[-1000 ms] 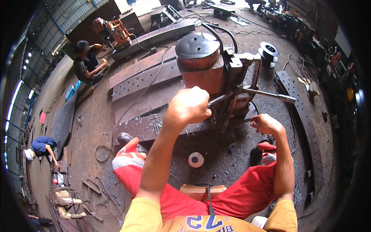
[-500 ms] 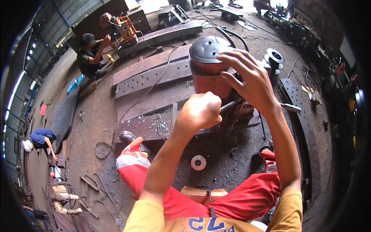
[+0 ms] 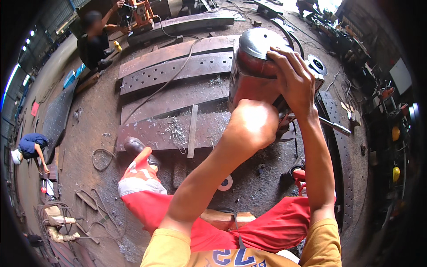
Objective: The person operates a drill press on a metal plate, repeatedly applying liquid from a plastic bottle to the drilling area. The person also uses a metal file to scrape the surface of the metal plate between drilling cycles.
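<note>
In front of me stands a magnetic drill (image 3: 251,86) with a red motor housing and a shiny dark domed cap (image 3: 262,42). My right hand (image 3: 296,80) is closed against the right side of the housing, its bent fingertips at the cap's edge; its thumb is hidden. My left hand (image 3: 253,124) is a fist low at the front of the drill. Whatever it grips is hidden behind the knuckles. A metal lever (image 3: 334,126) sticks out to the right, beyond my right forearm. Drilled steel plates (image 3: 175,69) lie behind and left of the drill, strewn with metal shavings.
A flat steel strip (image 3: 192,131) lies across the nearest plate. A cable (image 3: 181,86) crosses the plates. Between my feet is a round disc (image 3: 226,183), partly covered by my left arm. One co-worker (image 3: 94,42) is at an orange machine (image 3: 141,15); another (image 3: 33,144) bends over at far left.
My right hand has gone from lightly spread fingers at the cap to bent fingers against the housing. The view has shifted, and my left fist appears farther right and closer to the drill.
</note>
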Motion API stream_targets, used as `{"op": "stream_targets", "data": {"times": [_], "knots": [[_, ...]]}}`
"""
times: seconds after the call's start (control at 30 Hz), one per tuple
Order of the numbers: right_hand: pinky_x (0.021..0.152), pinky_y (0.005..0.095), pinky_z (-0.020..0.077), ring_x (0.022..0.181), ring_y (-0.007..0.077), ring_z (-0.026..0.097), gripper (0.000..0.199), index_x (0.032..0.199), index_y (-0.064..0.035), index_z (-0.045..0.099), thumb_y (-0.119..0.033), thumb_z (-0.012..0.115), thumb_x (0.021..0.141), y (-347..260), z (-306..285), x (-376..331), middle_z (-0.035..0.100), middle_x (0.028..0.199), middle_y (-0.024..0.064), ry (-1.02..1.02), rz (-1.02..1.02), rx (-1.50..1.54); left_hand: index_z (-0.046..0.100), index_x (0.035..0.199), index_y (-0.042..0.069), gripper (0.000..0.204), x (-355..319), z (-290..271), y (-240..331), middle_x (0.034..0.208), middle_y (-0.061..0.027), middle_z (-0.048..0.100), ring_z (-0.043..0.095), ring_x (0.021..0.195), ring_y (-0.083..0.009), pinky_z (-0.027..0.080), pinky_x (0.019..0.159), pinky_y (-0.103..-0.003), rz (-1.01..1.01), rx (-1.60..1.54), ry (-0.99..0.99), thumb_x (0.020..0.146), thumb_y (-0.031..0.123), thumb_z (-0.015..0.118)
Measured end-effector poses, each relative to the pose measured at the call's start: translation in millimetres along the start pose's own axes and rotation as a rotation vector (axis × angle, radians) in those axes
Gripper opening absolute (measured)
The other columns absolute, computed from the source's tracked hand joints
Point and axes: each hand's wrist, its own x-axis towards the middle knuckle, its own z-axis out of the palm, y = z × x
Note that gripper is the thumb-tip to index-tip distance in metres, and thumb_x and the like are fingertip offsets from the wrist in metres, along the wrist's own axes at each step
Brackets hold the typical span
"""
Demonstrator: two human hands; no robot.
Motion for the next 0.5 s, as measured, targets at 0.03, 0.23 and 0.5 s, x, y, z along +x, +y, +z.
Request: {"op": "stream_targets", "data": {"times": [0.03,0.23,0.5], "knots": [[0.082,0.0355,0.0596,0.098,0.0260,0.071,0.036,0.108,-0.0096,0.070,0.005,0.067,0.075,0.5,2.0,-1.5,0.072,0.109,0.0060,0.008,-0.007,-0.007,0.060,0.071,0.007,0.019,-3.3,3.2,-2.2,0.069,-0.0109,0.059,0.059,0.063,-0.0337,0.047,0.056,-0.045,-0.025,-0.032,-0.034,0.056,0.011,0.071],[0.081,0.0358,0.0585,0.096,0.0262,0.071,0.031,0.105,-0.0085,0.071,0.003,0.073,0.076,-1.4,4.3,-4.1,0.072,0.106,0.0068,0.036,0.012,-0.003,0.056,0.073,0.007,0.027,-9.3,15.6,-3.4,0.070,-0.0085,0.054,0.056,0.062,-0.0309,0.044,0.053,-0.041,0.010,-0.053,0.108,0.050,0.006,0.071],[0.083,0.0358,0.0559,0.096,0.0245,0.071,0.026,0.102,-0.0063,0.077,-0.002,0.080,0.078,-12.2,19.3,-14.1,0.072,0.102,0.0092,0.213,0.208,0.182,0.054,0.068,0.007,0.026,-5.7,7.4,-3.1,0.064,-0.0091,0.050,0.054,0.058,-0.0306,0.044,0.052,-0.041,-0.099,-0.159,0.008,0.049,0.005,0.071]]}}
